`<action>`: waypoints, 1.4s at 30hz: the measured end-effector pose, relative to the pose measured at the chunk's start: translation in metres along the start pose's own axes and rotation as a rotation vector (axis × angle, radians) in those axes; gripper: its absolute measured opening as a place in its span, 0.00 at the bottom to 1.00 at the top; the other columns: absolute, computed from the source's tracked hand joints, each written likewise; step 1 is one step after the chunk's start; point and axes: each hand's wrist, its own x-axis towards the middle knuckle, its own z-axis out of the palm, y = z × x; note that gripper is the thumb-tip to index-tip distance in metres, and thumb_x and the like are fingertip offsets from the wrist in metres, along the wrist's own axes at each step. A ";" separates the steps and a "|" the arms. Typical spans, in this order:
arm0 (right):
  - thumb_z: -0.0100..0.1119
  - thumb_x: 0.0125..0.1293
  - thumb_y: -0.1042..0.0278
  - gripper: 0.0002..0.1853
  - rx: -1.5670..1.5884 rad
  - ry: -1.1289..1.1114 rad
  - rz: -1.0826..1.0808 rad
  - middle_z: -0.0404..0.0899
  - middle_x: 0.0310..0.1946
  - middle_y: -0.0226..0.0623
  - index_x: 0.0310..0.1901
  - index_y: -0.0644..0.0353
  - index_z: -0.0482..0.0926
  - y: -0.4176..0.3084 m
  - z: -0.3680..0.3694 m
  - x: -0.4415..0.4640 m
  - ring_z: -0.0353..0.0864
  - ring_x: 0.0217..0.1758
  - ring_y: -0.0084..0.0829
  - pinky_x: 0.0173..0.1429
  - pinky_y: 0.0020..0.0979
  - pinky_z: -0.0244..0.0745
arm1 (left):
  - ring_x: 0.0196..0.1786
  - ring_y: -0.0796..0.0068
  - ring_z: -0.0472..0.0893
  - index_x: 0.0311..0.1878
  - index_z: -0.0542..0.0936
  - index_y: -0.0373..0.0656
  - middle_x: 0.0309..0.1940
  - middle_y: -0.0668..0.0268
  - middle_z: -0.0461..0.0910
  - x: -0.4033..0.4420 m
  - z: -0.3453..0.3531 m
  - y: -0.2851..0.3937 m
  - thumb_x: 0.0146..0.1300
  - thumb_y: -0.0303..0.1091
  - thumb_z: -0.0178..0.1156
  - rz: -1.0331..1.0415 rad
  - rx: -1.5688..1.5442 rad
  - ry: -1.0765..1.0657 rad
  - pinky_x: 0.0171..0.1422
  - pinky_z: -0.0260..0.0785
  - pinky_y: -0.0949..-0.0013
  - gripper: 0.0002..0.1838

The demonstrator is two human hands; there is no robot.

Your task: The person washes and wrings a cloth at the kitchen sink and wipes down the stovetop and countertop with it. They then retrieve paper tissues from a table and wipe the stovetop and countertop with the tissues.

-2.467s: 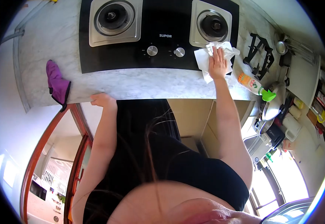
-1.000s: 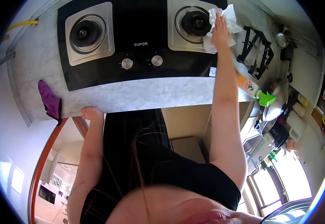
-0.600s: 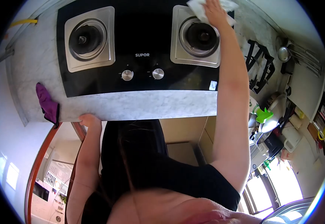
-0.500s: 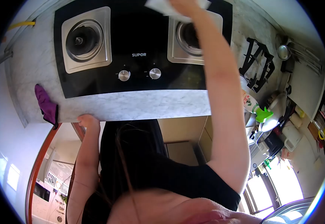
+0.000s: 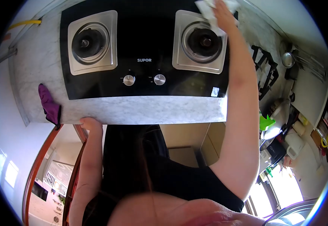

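My right hand presses a crumpled white cloth or paper wipe onto the back right of the black stovetop, at the far corner of the right burner. Its fingertips reach the top edge of the view. Near the front edge of the marble counter, my left hand rests with its fingers curled at the edge; whether anything is in them is hidden. The left burner has no grate on it. Left of the stove lies a purple glove or mitt.
Black pot grates lie right of the stove. The green spray head of a bottle shows beside my right forearm, near metal pans. Ladles are at the far right. A yellow hose is at the back left.
My right hand and the wipe have swung left across the back of the right burner, then back right to its far corner. My left hand stays at the counter edge. The view has shifted.
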 end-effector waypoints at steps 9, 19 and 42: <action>0.39 0.75 0.50 0.29 0.360 -0.182 0.459 0.49 0.77 0.43 0.76 0.32 0.50 -0.061 -0.069 0.030 0.43 0.81 0.45 0.69 0.68 0.51 | 0.63 0.48 0.72 0.67 0.59 0.31 0.65 0.44 0.66 -0.017 0.002 0.010 0.75 0.50 0.36 -0.030 -0.170 0.047 0.68 0.67 0.55 0.31; 0.42 0.74 0.52 0.28 0.481 -0.182 0.064 0.50 0.77 0.39 0.74 0.43 0.56 -0.274 -0.105 0.257 0.47 0.80 0.46 0.70 0.68 0.52 | 0.66 0.48 0.68 0.70 0.55 0.31 0.68 0.42 0.61 -0.022 -0.004 0.017 0.76 0.48 0.35 -0.068 -0.202 0.010 0.71 0.61 0.57 0.31; 0.34 0.72 0.57 0.32 0.458 -0.459 -0.445 0.39 0.79 0.45 0.76 0.52 0.49 -0.505 -0.164 0.368 0.37 0.81 0.49 0.75 0.65 0.44 | 0.70 0.49 0.63 0.71 0.52 0.28 0.70 0.41 0.59 -0.017 -0.007 0.012 0.76 0.45 0.39 -0.021 -0.237 0.029 0.75 0.54 0.60 0.32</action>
